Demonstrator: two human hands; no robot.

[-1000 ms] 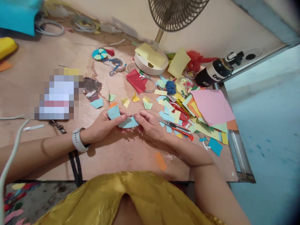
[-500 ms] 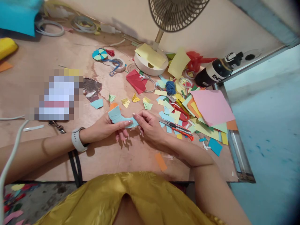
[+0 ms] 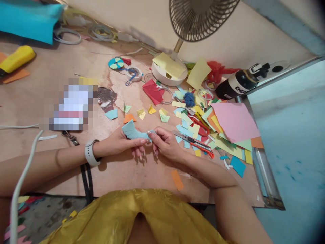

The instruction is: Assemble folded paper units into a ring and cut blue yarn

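Left thumb lies nearer the right one than in the earlier frame, and the whole scene sits slightly farther right in view. Between the left hand (image 3: pixel 123 142) and the right hand (image 3: pixel 165 142) is a creased light blue paper strip (image 3: pixel 134 132), its long axis running left to right, the left end flaring and a little farther off. Both hands grip it: left thumb pressed along the near edge, right thumb and fingers closed narrowly on the right end. An orange paper piece (image 3: pixel 129 118) lies just beyond its left end. Fingers beneath the strip are partly hidden, its right tip is hard to make out, and the fan (image 3: pixel 203 20) is cut off at the top
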